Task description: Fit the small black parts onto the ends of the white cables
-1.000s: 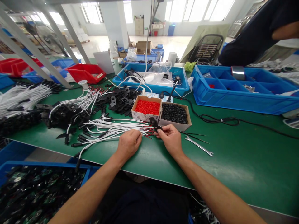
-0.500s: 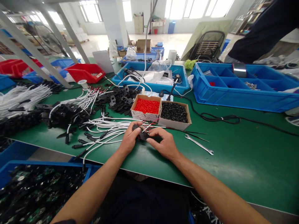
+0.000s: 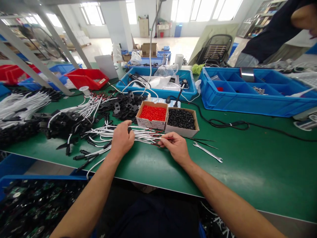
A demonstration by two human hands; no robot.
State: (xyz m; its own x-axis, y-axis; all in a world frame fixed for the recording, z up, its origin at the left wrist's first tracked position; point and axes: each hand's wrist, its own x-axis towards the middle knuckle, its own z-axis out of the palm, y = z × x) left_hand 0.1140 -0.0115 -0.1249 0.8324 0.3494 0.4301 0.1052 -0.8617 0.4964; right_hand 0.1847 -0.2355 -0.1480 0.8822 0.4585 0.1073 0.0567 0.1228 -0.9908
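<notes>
My left hand (image 3: 122,138) is closed over the white cables, with a bit of a small black plastic part (image 3: 129,130) showing between its fingers; the rest of the part is hidden. With thumb and fingertips pressed together, my right hand (image 3: 175,145) pinches the red-tipped end of a white cable (image 3: 151,140). That cable lies among a bundle of white cables (image 3: 101,132) with black connectors, spread between and left of my hands. Just beyond my right hand stand a carton of red small parts (image 3: 153,113) and a carton of black small parts (image 3: 181,119).
An open-ended wrench (image 3: 208,152) lies right of my right hand. A black power cord (image 3: 237,125) crosses the green table. Blue bins (image 3: 247,99) stand at the back, black brackets (image 3: 126,105) heap beyond the cables. A person (image 3: 269,36) is at far right.
My left hand has moved left, away from my right hand, and turned over the cables. The black part is no longer held between both hands. My right fingers have closed on a cable end.
</notes>
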